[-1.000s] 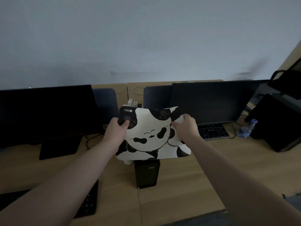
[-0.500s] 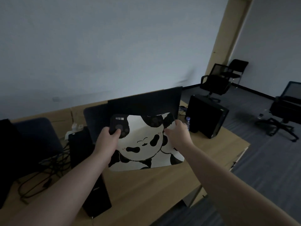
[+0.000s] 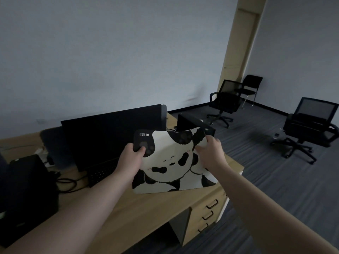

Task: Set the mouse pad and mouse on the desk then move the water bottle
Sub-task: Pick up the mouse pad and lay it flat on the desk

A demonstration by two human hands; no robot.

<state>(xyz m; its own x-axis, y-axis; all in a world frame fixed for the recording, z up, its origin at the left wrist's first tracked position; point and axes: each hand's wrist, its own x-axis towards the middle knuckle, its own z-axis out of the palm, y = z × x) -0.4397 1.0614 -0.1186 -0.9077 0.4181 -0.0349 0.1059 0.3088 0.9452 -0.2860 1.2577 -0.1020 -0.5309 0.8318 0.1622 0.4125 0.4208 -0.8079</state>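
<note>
Desk space is our first concern: the long light-wood desk (image 3: 139,213) has a bare patch below the pad, in front of the black monitor (image 3: 113,132) and black keyboard (image 3: 102,173). We hold the flexible white mouse pad with the black panda print (image 3: 170,165) tilted above it, so we should lower its near edge first. Our left hand (image 3: 131,158) pinches the top-left corner and our right hand (image 3: 209,149) the upper-right edge; mouse and water bottle are not in view.
</note>
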